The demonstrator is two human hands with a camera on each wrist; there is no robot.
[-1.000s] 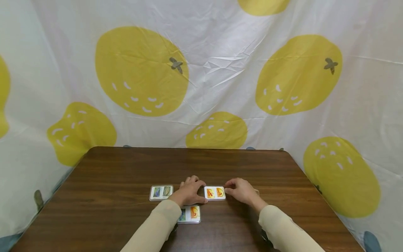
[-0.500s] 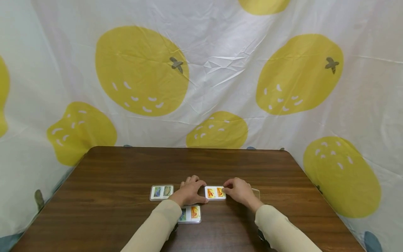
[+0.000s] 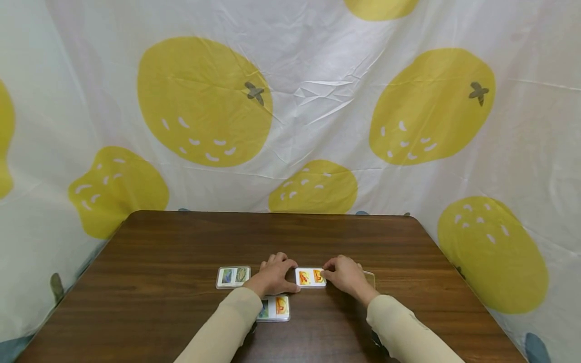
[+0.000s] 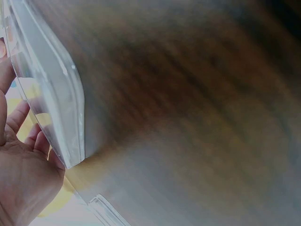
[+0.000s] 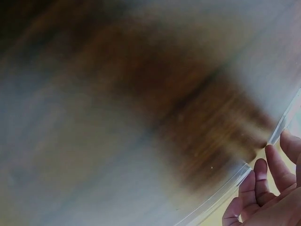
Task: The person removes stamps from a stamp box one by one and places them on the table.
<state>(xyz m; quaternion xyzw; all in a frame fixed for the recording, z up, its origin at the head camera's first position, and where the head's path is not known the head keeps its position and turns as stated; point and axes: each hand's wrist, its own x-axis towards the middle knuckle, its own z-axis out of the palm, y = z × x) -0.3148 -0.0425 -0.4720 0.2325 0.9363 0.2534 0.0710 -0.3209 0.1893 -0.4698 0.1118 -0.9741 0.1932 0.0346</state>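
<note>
A white picture card (image 3: 310, 278) with two orange pictures lies flat on the brown table between the two hands. The left hand (image 3: 273, 277) holds its left end, forefinger at the far corner and thumb at the near one. From the right, the right hand (image 3: 346, 275) pinches the card's right edge, fingertips over the orange picture there. In the left wrist view the left hand (image 4: 28, 179) shows beyond a clear plastic case (image 4: 70, 108). Fingertips of the right hand (image 5: 270, 188) meet a thin clear edge (image 5: 240, 176) in the right wrist view.
Another picture card (image 3: 233, 278) lies left of the left hand. Nearer the body, a stack of cards (image 3: 281, 308) is partly hidden by the left sleeve. A clear case (image 3: 370, 278) peeks out behind the right hand. A fruit-print cloth (image 3: 317, 126) hangs behind the table (image 3: 181, 237).
The right hand has shifted slightly left, its fingertips now over the card's right end, and more of the clear case behind it shows. The left hand stays in place.
</note>
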